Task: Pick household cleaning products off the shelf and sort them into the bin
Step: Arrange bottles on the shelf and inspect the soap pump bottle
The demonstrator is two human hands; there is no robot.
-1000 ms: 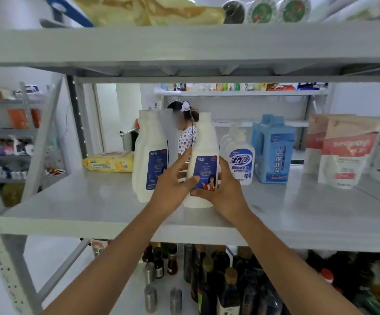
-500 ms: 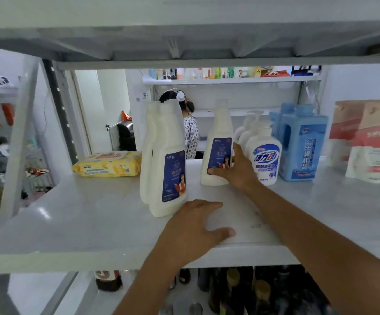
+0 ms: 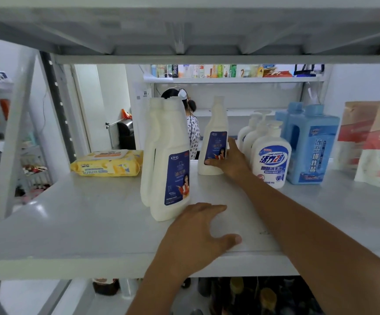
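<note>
My right hand [image 3: 230, 161] clasps the slim white blue-labelled bottle [image 3: 215, 123]; my left hand [image 3: 198, 233] rests, fingers wide, on the grey shelf [image 3: 82, 212].

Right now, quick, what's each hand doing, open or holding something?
Left hand: open, resting flat on the grey metal shelf.
Right hand: gripping the rear white plastic bottle with the dark blue label.

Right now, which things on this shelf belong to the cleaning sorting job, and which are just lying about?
Job: white bottle gripped by right hand; two white bottles; pump bottles; blue jugs.
Lying about: dark bottles below; boxes on far shelf; maybe wipes pack, pouches.
</note>
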